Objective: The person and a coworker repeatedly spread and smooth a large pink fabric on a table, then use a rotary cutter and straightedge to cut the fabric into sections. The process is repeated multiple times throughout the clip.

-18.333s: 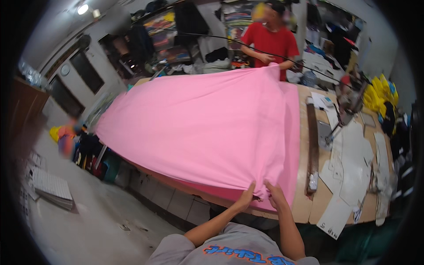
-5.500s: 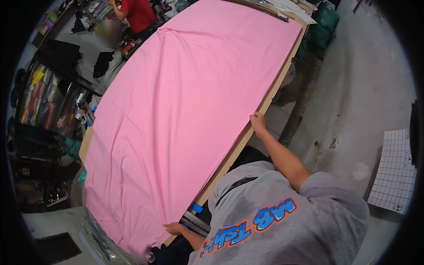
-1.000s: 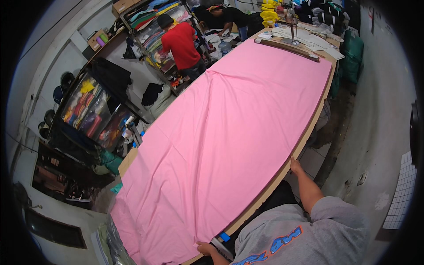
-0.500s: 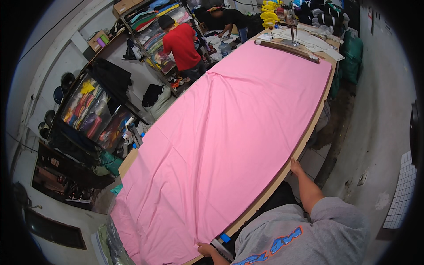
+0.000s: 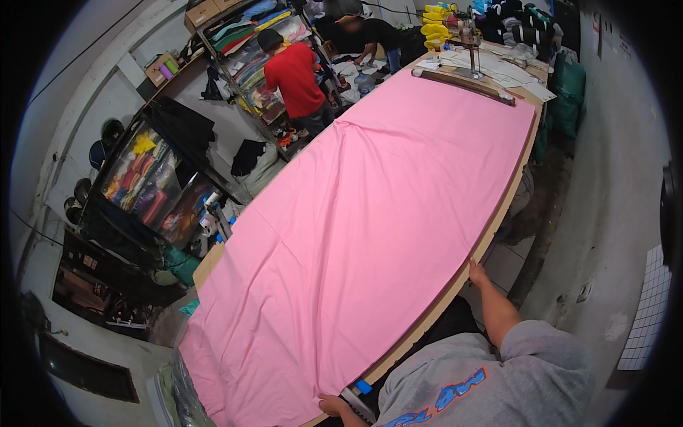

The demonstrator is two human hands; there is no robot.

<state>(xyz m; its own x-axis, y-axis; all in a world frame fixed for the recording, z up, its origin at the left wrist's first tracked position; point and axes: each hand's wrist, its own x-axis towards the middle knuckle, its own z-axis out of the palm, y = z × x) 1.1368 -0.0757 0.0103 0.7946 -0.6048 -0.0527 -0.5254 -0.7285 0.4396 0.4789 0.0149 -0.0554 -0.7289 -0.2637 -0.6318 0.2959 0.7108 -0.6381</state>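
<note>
A large sheet of pink fabric (image 5: 398,206) covers most of a long wooden table (image 5: 409,340), with creases fanning across it and a raised gather at its far left edge. At the near lower edge, my left hand (image 5: 330,405) is closed on the fabric's border, and a long fold runs away from it. Farther along the same side, my right hand (image 5: 477,272) grips the cloth's edge at the table rim; its fingertips are small and partly hidden. A dark wooden bar (image 5: 464,86) lies across the fabric's far end.
Beyond the bar stand a cutting machine (image 5: 470,53) and paper patterns (image 5: 509,69). A person in red (image 5: 295,80) stands by shelves at the far left; another in black (image 5: 380,37) bends farther back. A grey wall (image 5: 605,178) runs along the right.
Both hands keep their places on the fabric's edge, and the cloth lies nearly as before. The view has shifted slightly, and the person in red has changed posture a little.
</note>
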